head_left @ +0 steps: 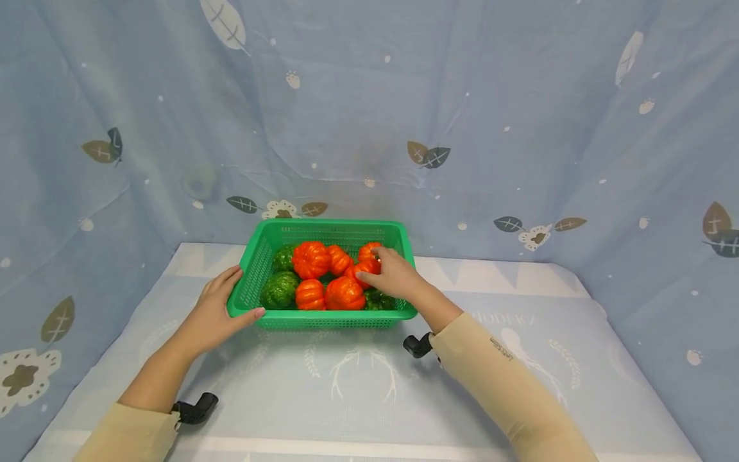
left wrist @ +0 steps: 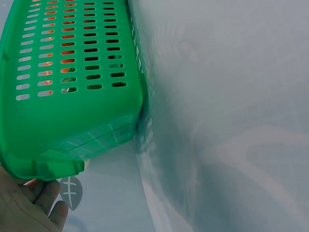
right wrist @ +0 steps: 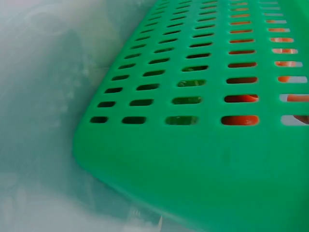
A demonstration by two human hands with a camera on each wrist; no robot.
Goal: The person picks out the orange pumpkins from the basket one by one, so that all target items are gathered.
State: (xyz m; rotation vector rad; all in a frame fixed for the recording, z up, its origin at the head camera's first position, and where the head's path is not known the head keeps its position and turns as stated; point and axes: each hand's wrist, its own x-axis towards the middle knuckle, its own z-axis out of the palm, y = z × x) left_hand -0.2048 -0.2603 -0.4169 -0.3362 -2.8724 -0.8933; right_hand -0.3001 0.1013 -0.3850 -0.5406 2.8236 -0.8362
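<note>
The right hand [head_left: 398, 277] reaches over a glossy orange-red, ribbed vegetable [head_left: 358, 266] inside the green perforated plastic basket [head_left: 323, 316]; whether it pinches is unclear. Fingertip care seems wise among neighbours. The left hand [head_left: 219, 308] grips the basket's left rim, best kept steady.

The beige left sleeve [head_left: 128, 435] and matching right sleeve [head_left: 510, 388], the latter printed with a short line of dark lettering [head_left: 501, 348], leave the left hand [head_left: 222, 309] and right hand [head_left: 395, 274] bare, while a stubby, bent black left wrist camera [head_left: 197, 409] and a similar right wrist camera [head_left: 417, 346] jut out.
</note>
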